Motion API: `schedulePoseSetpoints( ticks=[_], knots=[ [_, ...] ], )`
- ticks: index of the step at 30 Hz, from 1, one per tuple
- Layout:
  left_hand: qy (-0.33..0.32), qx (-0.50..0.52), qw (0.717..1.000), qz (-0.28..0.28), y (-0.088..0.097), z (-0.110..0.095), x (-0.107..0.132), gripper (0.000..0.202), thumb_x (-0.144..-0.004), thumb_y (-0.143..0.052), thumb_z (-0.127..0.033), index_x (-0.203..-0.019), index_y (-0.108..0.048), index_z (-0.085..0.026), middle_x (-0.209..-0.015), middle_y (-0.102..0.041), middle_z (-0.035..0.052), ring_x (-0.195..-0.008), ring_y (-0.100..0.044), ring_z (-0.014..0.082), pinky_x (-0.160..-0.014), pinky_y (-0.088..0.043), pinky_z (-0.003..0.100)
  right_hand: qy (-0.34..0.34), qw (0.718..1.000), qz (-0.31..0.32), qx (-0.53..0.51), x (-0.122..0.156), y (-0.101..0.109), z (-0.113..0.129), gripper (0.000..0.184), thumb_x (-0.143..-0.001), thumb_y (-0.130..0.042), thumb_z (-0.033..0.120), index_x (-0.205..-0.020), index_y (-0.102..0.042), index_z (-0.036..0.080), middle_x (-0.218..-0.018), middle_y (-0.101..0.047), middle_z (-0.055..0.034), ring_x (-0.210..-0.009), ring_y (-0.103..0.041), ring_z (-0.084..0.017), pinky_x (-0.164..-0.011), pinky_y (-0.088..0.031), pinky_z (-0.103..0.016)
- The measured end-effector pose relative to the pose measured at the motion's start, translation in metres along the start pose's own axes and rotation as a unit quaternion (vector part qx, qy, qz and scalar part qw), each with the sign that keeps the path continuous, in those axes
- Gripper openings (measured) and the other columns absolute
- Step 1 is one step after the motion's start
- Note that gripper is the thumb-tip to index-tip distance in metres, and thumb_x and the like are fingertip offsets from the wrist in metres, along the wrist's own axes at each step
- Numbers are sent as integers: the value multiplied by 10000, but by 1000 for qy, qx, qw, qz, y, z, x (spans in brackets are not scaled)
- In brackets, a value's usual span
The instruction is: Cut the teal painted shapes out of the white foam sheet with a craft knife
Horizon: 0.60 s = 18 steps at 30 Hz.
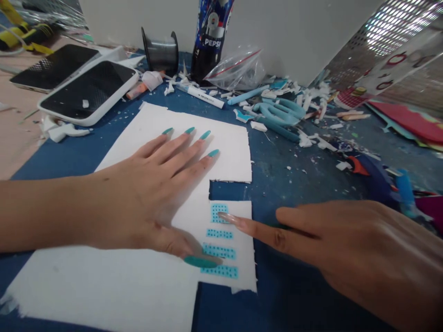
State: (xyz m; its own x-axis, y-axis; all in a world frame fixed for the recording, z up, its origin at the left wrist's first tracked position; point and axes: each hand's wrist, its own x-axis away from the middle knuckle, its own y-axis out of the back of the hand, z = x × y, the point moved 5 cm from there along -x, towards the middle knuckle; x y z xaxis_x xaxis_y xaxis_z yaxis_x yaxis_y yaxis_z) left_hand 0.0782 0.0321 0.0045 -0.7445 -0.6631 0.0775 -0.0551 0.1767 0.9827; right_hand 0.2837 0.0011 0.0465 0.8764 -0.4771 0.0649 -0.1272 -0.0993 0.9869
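Note:
My left hand [148, 193], with long teal nails, lies flat on a white sheet of board [114, 286], fingers spread. Its thumb reaches over the lower two of several teal dotted patches [220, 234] on a projecting tab of the board. From the right comes my right hand [346, 249], its index finger stretched out and its long pale nail at the top patch [218, 210]. Its other fingers are curled back or hidden, and no object shows in it. A notch is cut in the board's right edge above the tab.
Two phones [90, 92] lie at left. Behind stand a spool [161, 53] and a Pepsi bottle [211, 44], beside a plastic bag [238, 69]. A white marker [204, 95], light-blue scissors [280, 113] and white scraps [314, 97] litter the blue surface. Coloured sheets [411, 122] lie right.

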Motion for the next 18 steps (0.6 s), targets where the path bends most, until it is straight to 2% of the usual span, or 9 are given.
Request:
schedulePoseSetpoints(
  ticks=[4,7,9,10,13,16,18],
  knots=[
    [4,0,1000,3,0,-1,0,1069,-743,-307,-840,-1508,-20,-150,-1561,71,143,-1394,13,474,-1109,-66,631,-9,1000,2,4,3,1,-2,779,-715,-314,11,-1361,-392,439,-876,-699,-4,-643,-658,-187,-382,-376,-289],
    [0,-2,1000,-6,-2,1,1,1058,-743,-320,-836,-1507,2,-180,-1565,77,117,-1398,16,463,-1119,-48,615,1,1000,14,-18,0,3,-8,766,-776,-304,15,-1414,-321,437,-785,-657,3,-530,-591,-160,-413,-358,-273],
    [-6,-4,1000,-8,-4,2,1,1047,-748,-322,-831,-1504,30,-197,-1564,95,100,-1400,32,456,-1121,-33,613,17,996,43,-73,-6,5,-14,718,-833,-344,37,-1411,-313,463,-632,-551,47,-421,-484,-118,-414,-317,-243],
    [-8,-4,1000,-5,-4,2,1,1046,-749,-320,-829,-1503,36,-198,-1562,102,99,-1400,41,453,-1121,-28,612,19,990,78,-115,-9,4,-17,731,-844,-361,20,-1402,-308,489,-606,-510,63,-418,-465,-95,-429,-314,-220],
    [-7,-5,1000,7,-3,1,1,1052,-755,-298,-830,-1502,37,-170,-1556,101,123,-1401,60,448,-1115,-27,619,4,964,136,-228,-17,5,-24,722,-868,-396,0,-1395,-324,487,-632,-500,67,-509,-496,-59,-488,-342,-176],
    [1,-4,1000,6,1,0,-1,1057,-750,-277,-838,-1504,20,-159,-1559,61,134,-1405,47,442,-1117,-30,614,28,944,164,-285,-17,4,-23,709,-855,-372,-40,-1349,-426,466,-671,-526,50,-586,-529,-48,-559,-388,-162],
    [8,-4,1000,6,2,-1,-2,1063,-740,-275,-847,-1506,-2,-163,-1563,39,127,-1408,31,435,-1126,-32,595,0,968,141,-209,-11,5,-32,634,-845,-412,-26,-1194,-591,472,-676,-558,49,-603,-553,-33,-592,-408,-155]
  ],
)
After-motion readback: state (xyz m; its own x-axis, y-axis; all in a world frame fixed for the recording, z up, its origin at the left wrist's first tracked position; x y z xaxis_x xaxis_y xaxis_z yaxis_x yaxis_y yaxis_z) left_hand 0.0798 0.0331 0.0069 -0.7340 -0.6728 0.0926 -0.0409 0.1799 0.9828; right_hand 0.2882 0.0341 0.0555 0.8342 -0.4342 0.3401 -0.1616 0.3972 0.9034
